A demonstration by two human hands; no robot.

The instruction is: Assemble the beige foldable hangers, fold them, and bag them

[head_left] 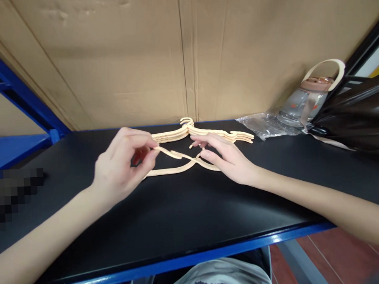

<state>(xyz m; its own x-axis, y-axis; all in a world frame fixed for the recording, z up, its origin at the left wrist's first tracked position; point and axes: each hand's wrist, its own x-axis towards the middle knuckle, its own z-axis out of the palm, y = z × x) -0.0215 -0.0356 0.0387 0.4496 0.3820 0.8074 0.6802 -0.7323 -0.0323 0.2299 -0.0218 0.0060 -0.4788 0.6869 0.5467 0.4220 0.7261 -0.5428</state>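
My left hand (124,163) pinches the end of a cream hanger piece (167,152) between thumb and fingers, raised a little over the black table. My right hand (223,155) is over the right part of the hangers, its fingers apart and bent, with no clear grip on anything. Between and under my hands lies a cream hanger (172,171), its arms crossing near the middle. Behind it, a stack of cream hangers (173,135) lies with the hooks pointing to the cardboard. My fingers hide parts of the front hanger.
A clear bottle (304,103) with a pink lid and cream handle leans at the back right, beside crumpled clear plastic (260,124) and a dark bag (360,113). Cardboard (110,57) stands behind the black table (180,217), which has a blue front edge.
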